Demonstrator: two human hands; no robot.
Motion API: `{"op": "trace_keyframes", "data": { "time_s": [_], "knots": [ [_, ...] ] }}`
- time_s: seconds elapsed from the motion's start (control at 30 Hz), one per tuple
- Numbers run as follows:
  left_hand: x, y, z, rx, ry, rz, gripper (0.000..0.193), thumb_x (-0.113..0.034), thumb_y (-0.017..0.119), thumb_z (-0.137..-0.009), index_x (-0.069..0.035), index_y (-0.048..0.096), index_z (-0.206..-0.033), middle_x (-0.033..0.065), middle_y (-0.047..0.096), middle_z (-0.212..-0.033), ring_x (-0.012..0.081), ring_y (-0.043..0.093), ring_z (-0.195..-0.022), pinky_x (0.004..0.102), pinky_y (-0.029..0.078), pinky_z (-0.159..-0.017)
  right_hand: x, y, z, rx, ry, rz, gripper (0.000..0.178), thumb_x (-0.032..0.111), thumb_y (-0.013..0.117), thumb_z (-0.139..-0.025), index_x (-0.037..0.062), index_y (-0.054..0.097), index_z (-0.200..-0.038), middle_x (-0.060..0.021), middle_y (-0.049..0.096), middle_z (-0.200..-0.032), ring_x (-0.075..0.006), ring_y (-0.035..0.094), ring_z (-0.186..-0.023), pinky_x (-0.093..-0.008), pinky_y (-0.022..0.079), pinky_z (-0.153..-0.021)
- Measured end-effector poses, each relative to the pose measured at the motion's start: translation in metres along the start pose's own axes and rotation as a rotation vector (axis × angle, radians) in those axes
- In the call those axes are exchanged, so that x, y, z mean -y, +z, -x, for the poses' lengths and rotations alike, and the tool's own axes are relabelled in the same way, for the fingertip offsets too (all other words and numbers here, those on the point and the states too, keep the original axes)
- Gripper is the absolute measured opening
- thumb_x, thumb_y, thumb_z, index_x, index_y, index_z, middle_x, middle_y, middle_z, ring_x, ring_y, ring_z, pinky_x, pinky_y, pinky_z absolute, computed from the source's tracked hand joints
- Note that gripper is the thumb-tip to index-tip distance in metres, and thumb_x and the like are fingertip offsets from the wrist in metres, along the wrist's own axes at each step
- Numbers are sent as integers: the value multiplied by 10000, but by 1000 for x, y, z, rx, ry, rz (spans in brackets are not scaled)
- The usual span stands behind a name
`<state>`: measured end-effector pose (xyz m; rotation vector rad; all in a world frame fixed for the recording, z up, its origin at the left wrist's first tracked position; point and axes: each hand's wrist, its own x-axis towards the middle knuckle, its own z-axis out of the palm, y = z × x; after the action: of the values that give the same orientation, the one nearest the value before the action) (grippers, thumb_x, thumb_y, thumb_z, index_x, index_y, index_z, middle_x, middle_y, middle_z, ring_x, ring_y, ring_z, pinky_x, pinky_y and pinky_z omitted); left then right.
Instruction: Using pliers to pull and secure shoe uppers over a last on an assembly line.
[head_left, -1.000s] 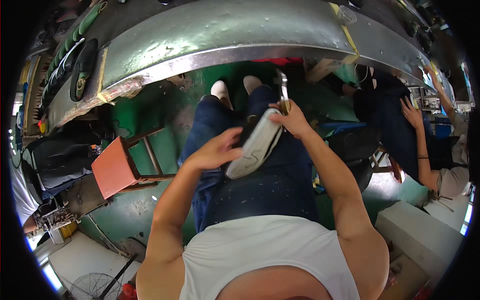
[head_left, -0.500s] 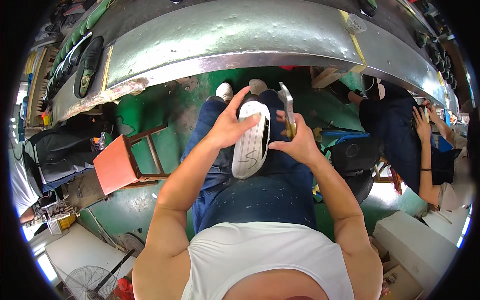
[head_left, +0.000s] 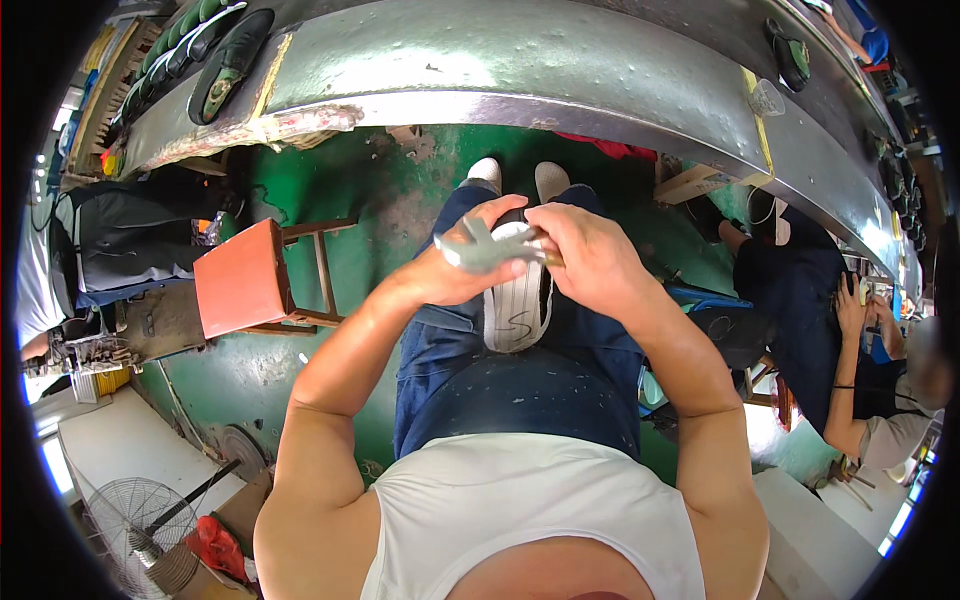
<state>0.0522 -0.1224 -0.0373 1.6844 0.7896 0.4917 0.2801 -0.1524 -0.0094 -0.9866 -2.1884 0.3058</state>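
Note:
A shoe (head_left: 518,310) rests between my thighs, its ribbed white underside facing up with a dark pen mark near its close end. My left hand (head_left: 455,275) is wrapped round its far part from the left, thumb lying across the white surface. Closed round the handle of grey metal pincers (head_left: 485,248), my right hand (head_left: 592,250) is at the far end of the shoe. The pincers' head points left, above the shoe and in front of my left hand, hiding part of both. Where their jaws touch, if anywhere, I cannot tell.
A long metal-topped bench (head_left: 560,60) runs across the far side, with dark shoes (head_left: 230,65) at its left. An orange-red stool (head_left: 240,278) stands on my left, a wire fan (head_left: 140,520) at the lower left. A co-worker's hands (head_left: 855,305) are at work on the right.
My right hand has swung the pincers leftward over the far end of the shoe, and their head now points left. The hands have come together. My view has shifted slightly left.

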Motion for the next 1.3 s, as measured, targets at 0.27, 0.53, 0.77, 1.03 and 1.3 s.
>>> {"op": "trace_keyframes", "data": {
  "time_s": [0.27,0.53,0.77,1.03,1.3],
  "knots": [
    [18,21,13,-257,25,185,521,-201,656,-978,-112,424,-1436,123,531,-1328,232,514,-1234,367,407,-1072,-5,-25,2,69,854,-519,298,287,572,-1013,2,591,-1095,-80,709,-858,-115,644,-698,-295,526,-656],
    [42,6,12,-325,-55,368,496,-304,551,-1047,-112,378,-1470,88,551,-1282,172,499,-1196,322,391,-1062,37,7,56,520,883,-673,332,241,567,-1013,-8,595,-1231,-50,680,-964,-107,620,-840,-271,505,-764],
    [41,-4,7,-245,-87,240,516,-378,486,-1064,-103,377,-1487,138,521,-1374,218,478,-1281,347,359,-1106,17,18,40,397,1004,-1180,291,199,545,-1026,-8,570,-1229,-61,663,-1000,-134,628,-885,-298,513,-768],
    [48,-6,4,-301,-87,72,467,-294,590,-1025,-99,486,-1437,143,579,-1352,232,545,-1245,343,408,-1078,7,8,30,576,1066,-1003,217,175,537,-1027,-9,553,-1141,-49,632,-853,-122,601,-708,-276,520,-664],
    [67,-13,-3,-184,-104,411,458,-134,610,-1007,-100,488,-1447,48,546,-1331,133,499,-1228,301,403,-1066,1,50,63,299,685,-323,263,190,601,-969,-22,586,-1124,-210,687,-907,-380,680,-817,-458,528,-730]
  ]
}}
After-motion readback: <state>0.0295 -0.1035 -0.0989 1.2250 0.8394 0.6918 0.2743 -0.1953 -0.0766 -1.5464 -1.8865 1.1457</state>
